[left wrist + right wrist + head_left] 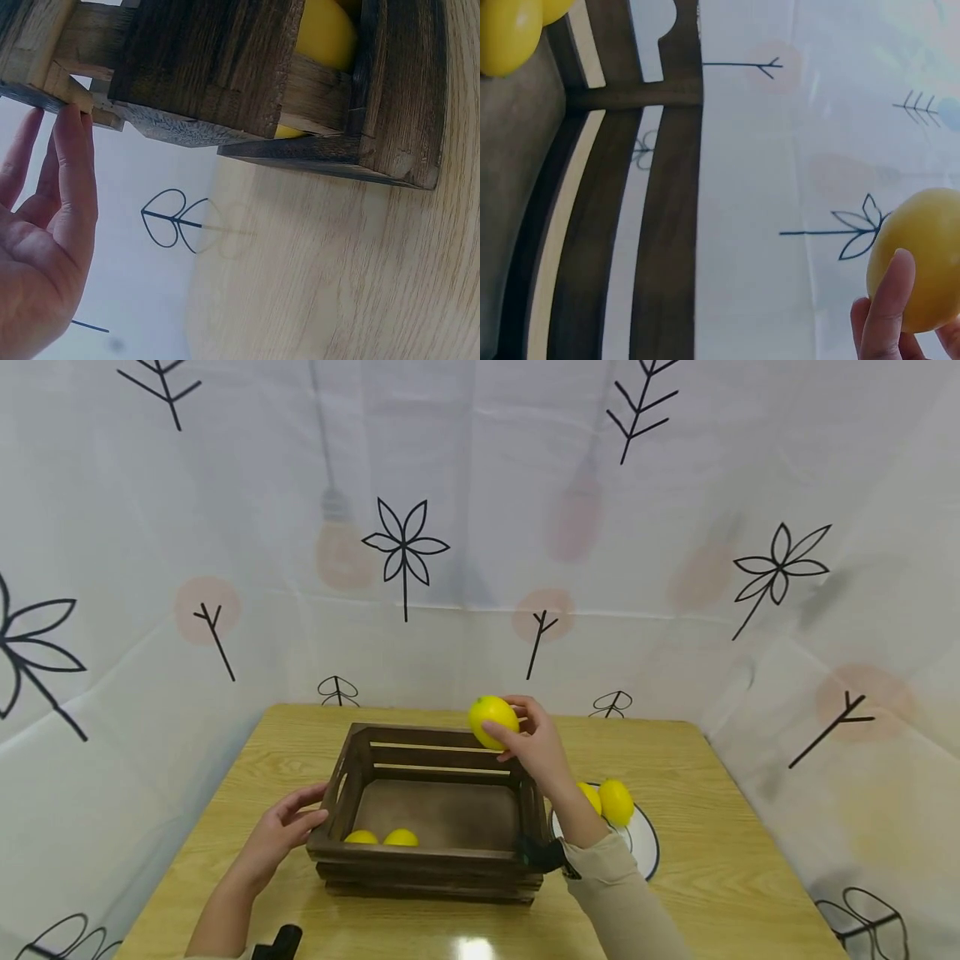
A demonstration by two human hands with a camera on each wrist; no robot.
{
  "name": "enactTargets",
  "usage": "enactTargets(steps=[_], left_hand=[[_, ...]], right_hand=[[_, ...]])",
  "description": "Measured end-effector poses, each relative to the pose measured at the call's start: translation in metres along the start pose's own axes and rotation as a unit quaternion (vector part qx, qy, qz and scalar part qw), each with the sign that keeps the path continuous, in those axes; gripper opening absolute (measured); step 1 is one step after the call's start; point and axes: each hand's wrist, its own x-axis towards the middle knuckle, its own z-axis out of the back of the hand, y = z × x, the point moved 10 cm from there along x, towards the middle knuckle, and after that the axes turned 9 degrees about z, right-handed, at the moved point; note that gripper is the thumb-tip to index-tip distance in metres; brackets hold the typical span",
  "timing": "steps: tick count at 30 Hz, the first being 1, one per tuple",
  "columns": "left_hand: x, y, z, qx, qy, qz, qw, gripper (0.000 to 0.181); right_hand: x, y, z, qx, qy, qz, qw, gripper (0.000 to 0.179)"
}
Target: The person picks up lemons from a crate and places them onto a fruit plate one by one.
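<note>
Head cam's up high, looking forward and down over the crate (427, 862) and surface (720, 835). Left wrist cam's sideways, super close to the crate; right wrist's sideways too, facing the backdrop (757, 165) past it. All three catch the crate.

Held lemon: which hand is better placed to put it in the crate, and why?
Probably the right hand: it grips the lemon near the crate, while the left hand, at the crate's left side, holds none.

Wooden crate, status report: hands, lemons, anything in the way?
Right hand holds lemon up near crate. Left hand touches crate's left side. Two lemons visible inside. Nothing visibly in the way.
</note>
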Motion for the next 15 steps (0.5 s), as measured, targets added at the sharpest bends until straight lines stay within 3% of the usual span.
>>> enactTargets(steps=[15], left_hand=[[0.000,-0.001,0.000,0.000,0.006,-0.002,1.0000,0.058]], right_hand=[[-0.013,-0.016,0.038,-0.024,-0.022,-0.015,0.9994,0.047]])
